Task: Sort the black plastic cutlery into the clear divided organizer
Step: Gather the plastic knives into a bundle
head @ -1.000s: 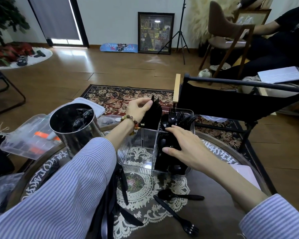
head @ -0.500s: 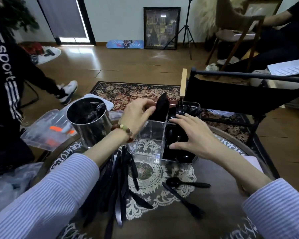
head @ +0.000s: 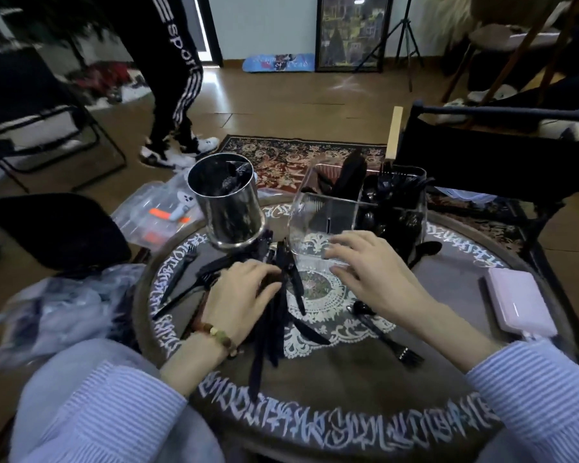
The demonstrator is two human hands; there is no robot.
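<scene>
Our left hand [head: 244, 295] lies with fingers curled over the pile of black cutlery [head: 274, 315] on the round counter [head: 348, 379]; blur hides whether it grips any. Our right hand [head: 365, 272] rests loosely spread against the near wall of the clear organizer [head: 315, 215], just beyond the pile, its far compartments already full of black pieces. A steel canister [head: 228, 205] stands left of it, a loose fork [head: 391, 342] lies right. Beyond are wood floor, a patterned rug [head: 281, 155] and someone's striped trousers [head: 171, 61].
</scene>
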